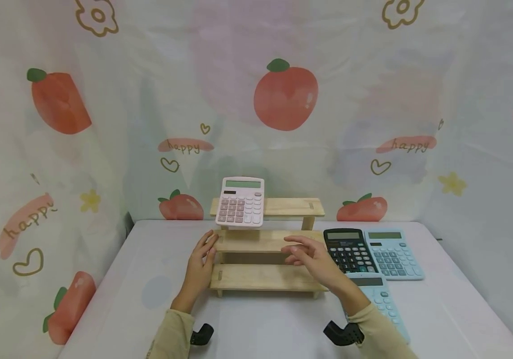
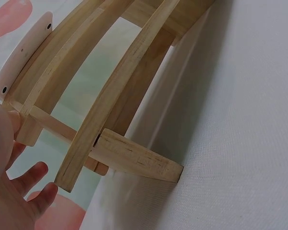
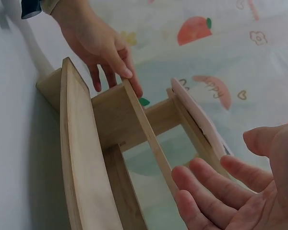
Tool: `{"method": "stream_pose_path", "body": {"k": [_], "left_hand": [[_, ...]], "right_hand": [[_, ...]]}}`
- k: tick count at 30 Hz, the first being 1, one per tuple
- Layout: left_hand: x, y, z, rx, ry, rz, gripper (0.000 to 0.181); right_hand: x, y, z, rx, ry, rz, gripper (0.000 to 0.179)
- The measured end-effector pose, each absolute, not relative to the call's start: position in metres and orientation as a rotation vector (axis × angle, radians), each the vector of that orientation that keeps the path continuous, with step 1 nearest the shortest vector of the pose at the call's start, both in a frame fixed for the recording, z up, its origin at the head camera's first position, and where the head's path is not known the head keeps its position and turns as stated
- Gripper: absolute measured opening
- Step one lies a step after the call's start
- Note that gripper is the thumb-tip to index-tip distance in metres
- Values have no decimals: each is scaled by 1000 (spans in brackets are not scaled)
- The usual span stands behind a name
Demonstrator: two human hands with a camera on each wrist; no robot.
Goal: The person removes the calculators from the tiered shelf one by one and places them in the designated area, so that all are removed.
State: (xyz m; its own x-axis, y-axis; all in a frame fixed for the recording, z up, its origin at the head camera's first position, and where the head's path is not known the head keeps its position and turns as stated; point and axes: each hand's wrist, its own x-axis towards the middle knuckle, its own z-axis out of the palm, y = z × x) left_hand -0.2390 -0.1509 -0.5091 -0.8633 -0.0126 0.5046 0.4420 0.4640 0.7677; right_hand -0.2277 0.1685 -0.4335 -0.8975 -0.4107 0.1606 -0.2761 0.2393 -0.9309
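Observation:
A three-tier wooden display stand stands on the table, with a pink calculator leaning upright on the left of its top shelf. My left hand touches the left end of the middle shelf, its thumb and fingers loosely extended. In the left wrist view, part of that hand is cut off by the frame edge. Over the right part of the middle shelf hovers my right hand, fingers relaxed and apart, holding nothing. The right wrist view shows its palm and spread fingers.
Right of the stand lie a black calculator and a light blue calculator. Another light blue calculator lies nearer the front, partly behind my right forearm. A patterned cloth hangs behind the white table.

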Motion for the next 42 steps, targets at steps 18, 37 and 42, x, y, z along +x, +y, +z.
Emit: {"method": "stream_pose_path", "body": {"k": [18,37,42], "left_hand": [[-237,-151,-509,-347,-2302,-1390,38],[-238,-151,-506,-349,-2285,-1393,37],[-239,-151,-506,-367,-2263,-1385,36]], "right_hand": [[-250,123,-420,-592,2268,-1844,48],[-270,89,-411,-393,2068,-2041,58],[-272,84,-409,-402,2029,-2078,61]]}}
